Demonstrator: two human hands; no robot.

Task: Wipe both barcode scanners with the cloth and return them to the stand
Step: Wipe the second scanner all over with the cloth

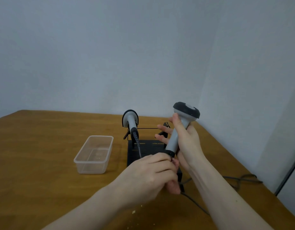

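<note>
One grey barcode scanner (180, 130) lifted off the stand, upright, dark head at the top, handle gripped by the right hand (185, 140) with thumb wrapped and some fingers splayed toward the far side. Left hand (153, 176) curled at the handle's lower end, fingers bunched around the cable base; no cloth visible, possibly hidden inside that grasp, cannot tell. Second scanner (131, 122) seated in the left cradle of the black stand (143, 151), coiled cable hanging down its near side. Right cradle of the stand vacant.

Progress, as a guess: early to middle, with one scanner out for handling, the other apparently untouched, both returns still to come.

Clear plastic tub (93, 155) just left of the stand, apart from it. Grey cable (239, 180) trailing right across the worktop (35, 146). Open wood to the left and near side; right edge of the worktop close by, wall behind, so freer movement leftward and upward.
</note>
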